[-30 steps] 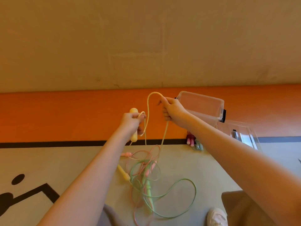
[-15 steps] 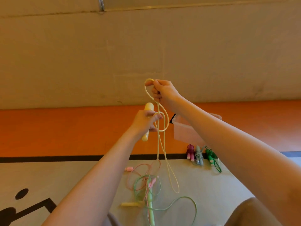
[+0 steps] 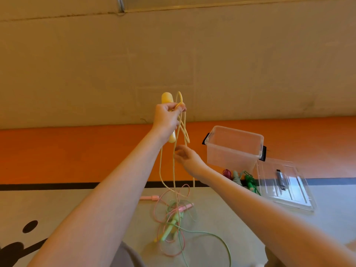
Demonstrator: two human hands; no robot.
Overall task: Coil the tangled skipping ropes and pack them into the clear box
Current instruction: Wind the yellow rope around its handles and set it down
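Both hands work the yellow skipping rope (image 3: 174,166). Left hand (image 3: 167,118) is raised, gripping the yellow handle (image 3: 167,99) upright with a loop of cord pinched at its fingertips. Half a second ago the right hand (image 3: 185,156) held the cord's bend above the left; now it sits lower, fingers loosely curled beside the hanging strands, and whether it actually grips one cannot be told. On the floor (image 3: 115,199) below lies the pink and green tangle (image 3: 174,218). By the orange wall stands the clear box (image 3: 234,148), its lid (image 3: 285,187) leaning just beside it, three coiled ropes (image 3: 238,178) at the box's foot. No readable writing shows anywhere.
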